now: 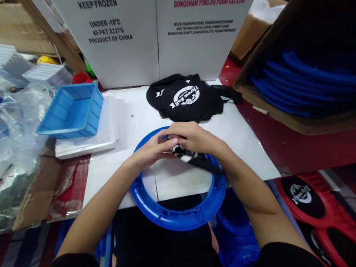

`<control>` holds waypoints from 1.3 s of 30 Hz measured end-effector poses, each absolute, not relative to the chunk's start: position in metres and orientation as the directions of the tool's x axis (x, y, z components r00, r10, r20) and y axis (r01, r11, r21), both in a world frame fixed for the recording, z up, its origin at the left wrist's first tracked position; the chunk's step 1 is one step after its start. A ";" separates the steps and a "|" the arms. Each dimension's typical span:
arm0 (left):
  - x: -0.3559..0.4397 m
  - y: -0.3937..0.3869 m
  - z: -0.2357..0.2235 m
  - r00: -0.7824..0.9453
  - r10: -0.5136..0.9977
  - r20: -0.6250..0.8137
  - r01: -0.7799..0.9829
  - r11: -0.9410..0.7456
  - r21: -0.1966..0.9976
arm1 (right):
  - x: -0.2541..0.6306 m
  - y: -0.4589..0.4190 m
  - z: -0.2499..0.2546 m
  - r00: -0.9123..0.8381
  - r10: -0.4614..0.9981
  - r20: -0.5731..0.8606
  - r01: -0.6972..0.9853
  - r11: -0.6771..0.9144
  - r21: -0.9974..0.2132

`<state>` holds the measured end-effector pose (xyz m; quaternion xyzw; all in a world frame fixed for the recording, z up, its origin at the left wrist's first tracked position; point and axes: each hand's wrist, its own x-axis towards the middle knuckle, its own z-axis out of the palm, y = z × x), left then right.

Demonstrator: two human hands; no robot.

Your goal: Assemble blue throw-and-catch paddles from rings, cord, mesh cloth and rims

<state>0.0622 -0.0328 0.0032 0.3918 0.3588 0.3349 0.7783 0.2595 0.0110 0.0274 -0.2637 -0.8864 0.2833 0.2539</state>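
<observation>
A blue plastic ring lies over the front edge of the white work surface, its near side overhanging toward my body. At its far rim, my left hand and my right hand come together, fingers curled around a bunched piece of black fabric with white print. The fabric trails from under my right hand across the ring's right side. My fingertips are partly hidden behind the hands. Just beyond lies a pile of black printed fabric pieces.
A light blue bin sits on a white foam lid at left. White cartons stand behind. At right, a cardboard box holds stacked blue rings; red discs with black centers lie below. Plastic bags fill the far left.
</observation>
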 end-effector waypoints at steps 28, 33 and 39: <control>0.036 -0.030 0.015 0.659 0.725 -0.201 0.743 -0.585 0.326 | 0.262 0.005 0.009 -0.552 0.833 -0.044 0.688 0.425 -0.588; 0.033 -0.032 0.017 0.673 0.696 -0.251 0.725 -0.552 0.412 | 0.269 -0.006 0.017 -0.622 0.766 -0.164 0.740 0.506 -0.444; 0.044 -0.035 0.016 0.676 0.721 -0.150 0.728 -0.623 0.285 | 0.279 -0.006 0.028 -0.589 0.757 -0.283 0.763 0.406 -0.502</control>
